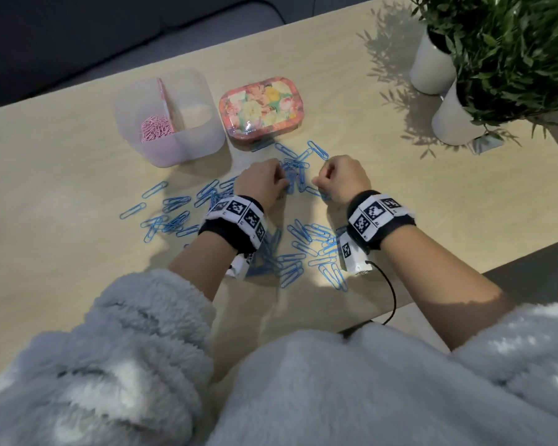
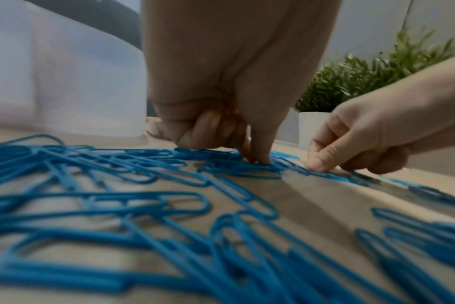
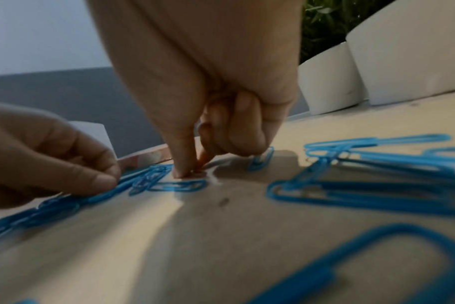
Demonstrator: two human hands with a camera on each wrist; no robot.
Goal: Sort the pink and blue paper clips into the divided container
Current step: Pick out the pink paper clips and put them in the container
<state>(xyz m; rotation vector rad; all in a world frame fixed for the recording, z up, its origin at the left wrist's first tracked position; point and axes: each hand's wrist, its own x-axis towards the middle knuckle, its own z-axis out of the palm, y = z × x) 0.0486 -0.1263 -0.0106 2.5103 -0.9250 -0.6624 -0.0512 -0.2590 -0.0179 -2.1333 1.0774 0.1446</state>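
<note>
Two hands work the surface point(image 1: 400, 175): left hand point(image 1: 261, 185) and right hand point(image 1: 340, 180) each pinch at blue paper clips point(image 1: 293, 175) scattered there; pink clips point(image 1: 157, 127) fill the divided container point(image 1: 187, 146) at 11 o'clock.

A home living space, likely. A grey sofa point(image 1: 78, 37) fills the upper left behind the wooden table point(image 1: 368, 101). Potted plants point(image 1: 503, 43) stand upper right.
</note>
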